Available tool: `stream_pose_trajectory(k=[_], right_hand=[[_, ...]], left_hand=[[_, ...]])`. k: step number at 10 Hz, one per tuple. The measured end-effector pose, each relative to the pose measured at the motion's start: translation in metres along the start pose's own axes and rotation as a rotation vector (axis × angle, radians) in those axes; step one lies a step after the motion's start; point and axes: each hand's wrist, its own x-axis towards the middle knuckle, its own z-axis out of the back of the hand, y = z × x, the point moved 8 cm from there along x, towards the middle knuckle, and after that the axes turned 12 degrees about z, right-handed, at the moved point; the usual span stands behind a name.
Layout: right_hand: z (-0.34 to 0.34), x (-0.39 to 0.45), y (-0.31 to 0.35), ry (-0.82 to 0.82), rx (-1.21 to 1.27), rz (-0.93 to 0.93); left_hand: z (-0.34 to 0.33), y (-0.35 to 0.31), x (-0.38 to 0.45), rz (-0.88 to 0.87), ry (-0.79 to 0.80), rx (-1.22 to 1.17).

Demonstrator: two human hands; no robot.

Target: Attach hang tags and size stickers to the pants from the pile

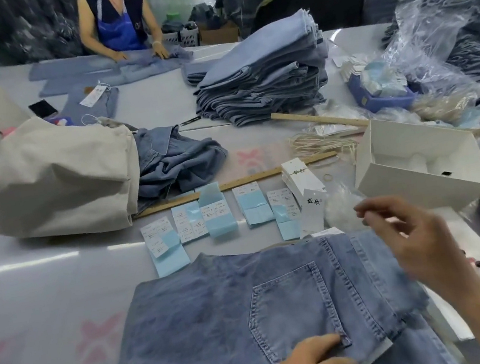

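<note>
— Item one, fingers?

— Right hand [407, 238]: raised above the waistband corner, thumb and forefinger nearly closed on each other; too blurred to tell whether a thread or pin sits between them. Left hand [310, 363]: fingers [326, 343] curled, pinching the lower corner of the back pocket [293, 310], pressing the cloth flat.

— The garment under them?

— One pair of pants [252, 319], blue denim, back side up, spread on the counter [49, 301]. A white edge shows under the denim just beside the left hand; whether tag or sticker I cannot tell. No hang tag plainly fixed to it.

— Supplies, working outward?

— Sticker sheets [215, 216], blue backing, in a row just beyond the waistband, several labels already peeled off. Hang tags [300, 182], white, stacked at the row's right end. Strings [319, 143], a loose bundle. White box [421, 165], open. Two wooden rulers [233, 184].

— Stock?

— Crumpled pants [177, 159] spilling from a cloth bag [59, 176], likely still to do. Folded stack [264, 79] farther back, its status not visible. One tagged piece [93, 102] lies apart, far left.

— Progress, then?

— Judged mid-run: current pair in hand and unfinished, more waiting.
</note>
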Motion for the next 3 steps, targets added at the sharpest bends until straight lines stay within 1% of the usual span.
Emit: stream_pose_trajectory(k=[1, 2, 3], right_hand=[[-0.058, -0.033, -0.026, 0.557, -0.209, 0.015], [-0.073, -0.071, -0.041, 0.684, -0.472, 0.189], [-0.054, -0.092, -0.034, 0.482, -0.276, 0.253]], left_hand=[[-0.023, -0.027, 0.04, 0.13, 0.096, 0.523], [0.009, -0.016, 0.034, 0.255, 0.124, 0.073], [0.065, 0.0, -0.048, 0.275, 0.287, 0.348]])
